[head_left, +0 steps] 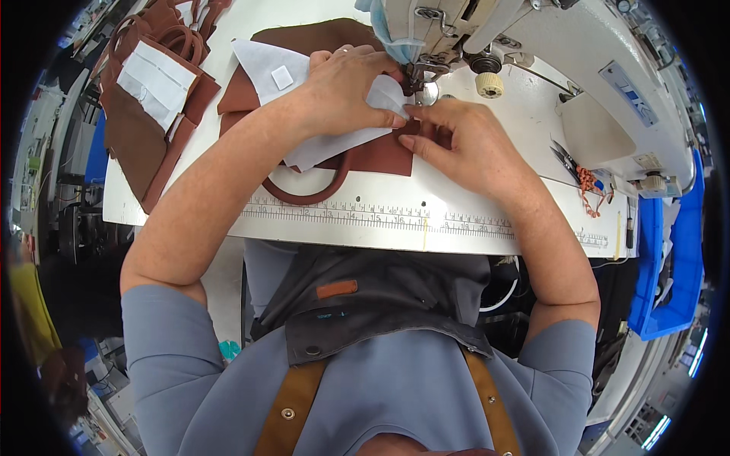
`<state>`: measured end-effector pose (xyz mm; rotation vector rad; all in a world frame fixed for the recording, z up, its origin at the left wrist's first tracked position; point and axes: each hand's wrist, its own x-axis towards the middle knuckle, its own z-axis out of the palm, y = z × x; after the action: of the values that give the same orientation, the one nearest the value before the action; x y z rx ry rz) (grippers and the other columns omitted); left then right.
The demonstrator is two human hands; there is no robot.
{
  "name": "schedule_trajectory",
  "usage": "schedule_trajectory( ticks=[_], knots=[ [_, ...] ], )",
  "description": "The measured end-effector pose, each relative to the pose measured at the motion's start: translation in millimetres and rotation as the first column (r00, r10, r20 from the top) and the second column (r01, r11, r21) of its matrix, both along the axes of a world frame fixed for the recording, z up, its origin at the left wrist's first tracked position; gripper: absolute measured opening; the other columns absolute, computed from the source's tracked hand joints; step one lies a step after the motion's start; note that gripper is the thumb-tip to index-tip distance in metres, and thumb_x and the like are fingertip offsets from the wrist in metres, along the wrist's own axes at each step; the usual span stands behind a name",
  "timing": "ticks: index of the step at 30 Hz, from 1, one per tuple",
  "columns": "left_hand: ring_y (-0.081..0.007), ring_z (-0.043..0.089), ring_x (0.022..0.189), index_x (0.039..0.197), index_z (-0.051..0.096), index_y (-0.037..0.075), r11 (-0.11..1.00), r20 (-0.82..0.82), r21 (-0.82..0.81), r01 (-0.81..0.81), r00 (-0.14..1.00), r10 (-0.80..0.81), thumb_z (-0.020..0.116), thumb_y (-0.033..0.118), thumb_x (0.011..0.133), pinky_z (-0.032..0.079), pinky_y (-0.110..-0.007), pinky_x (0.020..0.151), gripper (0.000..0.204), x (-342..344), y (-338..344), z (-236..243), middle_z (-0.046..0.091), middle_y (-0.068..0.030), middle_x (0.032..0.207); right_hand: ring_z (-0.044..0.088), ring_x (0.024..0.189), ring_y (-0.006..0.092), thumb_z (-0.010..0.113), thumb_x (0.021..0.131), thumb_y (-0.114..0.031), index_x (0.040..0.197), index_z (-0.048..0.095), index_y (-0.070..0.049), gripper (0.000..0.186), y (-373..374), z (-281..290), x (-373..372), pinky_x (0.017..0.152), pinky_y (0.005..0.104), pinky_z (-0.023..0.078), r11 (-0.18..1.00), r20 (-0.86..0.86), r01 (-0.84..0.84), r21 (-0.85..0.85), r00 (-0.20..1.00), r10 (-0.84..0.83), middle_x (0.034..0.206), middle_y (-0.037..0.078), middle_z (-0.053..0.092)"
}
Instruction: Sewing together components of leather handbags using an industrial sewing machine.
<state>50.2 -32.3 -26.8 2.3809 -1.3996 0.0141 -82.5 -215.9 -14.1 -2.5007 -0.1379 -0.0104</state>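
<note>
Well left of the sewing machine (pixel 608 57) lie brown pieces (pixel 137 140); closer to it, the left hand (pixel 342 91) rests spread on white cloth (pixel 327 150) over brown fabric (pixel 391 158); just before it, the right hand (pixel 465 137) touches the brown fabric, grip unclear.

Bright light on white tabletop (pixel 388 190) — bent edges, black corners.

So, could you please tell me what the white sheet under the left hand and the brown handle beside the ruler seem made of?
White sheet: matte, likely nonwoven fabric, possibly paper, looking thin and sheenless. Brown handle: smooth, perhaps leather or imitation, its rounded surface looking even.
</note>
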Motion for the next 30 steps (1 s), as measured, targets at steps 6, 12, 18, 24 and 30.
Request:
schedule_trajectory(
  ticks=[6, 12, 18, 24, 30],
  knots=[
    [-0.0293, 0.059, 0.120, 0.119, 0.069, 0.007, 0.986, -0.028, -0.087, 0.143, 0.989, -0.146, 0.079, 0.030, 0.082, 0.038, -0.044, 0.107, 0.045, -19, 1, -7, 0.067, -0.0127, 0.122, 0.067, 0.080, 0.0316, 0.076, 0.086, -0.037, 0.113, 0.074, -0.009, 0.039, -29, -20, 3, 0.071, 0.0436, 0.054, 0.940, 0.364, -0.038, -0.339, 0.916, 0.168, 0.090, 0.010, 0.069],
    [-0.0325, 0.059, 0.121, 0.119, 0.067, -0.002, 0.973, 0.110, -0.211, 0.096, 0.991, -0.074, 0.074, 0.023, 0.084, 0.043, -0.046, 0.105, 0.044, -50, 7, -13, 0.064, -0.0158, 0.131, 0.066, 0.079, 0.0260, 0.074, 0.088, -0.034, 0.120, 0.073, -0.012, 0.038, -33, -20, 6, 0.069, 0.0380, 0.054, 0.906, 0.396, -0.042, -0.421, 0.890, 0.225, 0.106, 0.007, 0.063],
    [-0.0338, 0.059, 0.119, 0.113, 0.067, -0.004, 0.977, 0.134, -0.201, 0.078, 0.990, -0.051, 0.073, 0.020, 0.083, 0.042, -0.045, 0.105, 0.038, -54, 2, -14, 0.064, -0.0177, 0.129, 0.066, 0.080, 0.0254, 0.074, 0.088, -0.032, 0.120, 0.073, -0.011, 0.037, -31, -24, 7, 0.069, 0.0367, 0.054, 0.923, 0.415, -0.022, -0.384, 0.889, 0.193, 0.109, 0.007, 0.063],
    [-0.0342, 0.060, 0.118, 0.113, 0.067, -0.004, 0.968, 0.166, -0.227, 0.110, 0.983, -0.073, 0.074, 0.018, 0.081, 0.042, -0.045, 0.106, 0.040, -47, 0, -17, 0.065, -0.0175, 0.127, 0.067, 0.080, 0.0255, 0.073, 0.089, -0.030, 0.120, 0.073, -0.011, 0.036, -29, -22, 6, 0.069, 0.0371, 0.054, 0.918, 0.369, 0.000, -0.397, 0.916, 0.159, 0.108, 0.008, 0.063],
    [-0.0337, 0.061, 0.114, 0.110, 0.068, -0.003, 0.966, 0.151, -0.218, 0.141, 0.983, -0.109, 0.070, 0.017, 0.079, 0.042, -0.045, 0.105, 0.037, -33, -3, -16, 0.065, -0.0163, 0.125, 0.067, 0.075, 0.0259, 0.072, 0.090, -0.028, 0.118, 0.073, -0.011, 0.033, -30, -26, 9, 0.067, 0.0366, 0.055, 0.917, 0.416, 0.031, -0.398, 0.897, 0.150, 0.109, 0.008, 0.064]
  ],
)
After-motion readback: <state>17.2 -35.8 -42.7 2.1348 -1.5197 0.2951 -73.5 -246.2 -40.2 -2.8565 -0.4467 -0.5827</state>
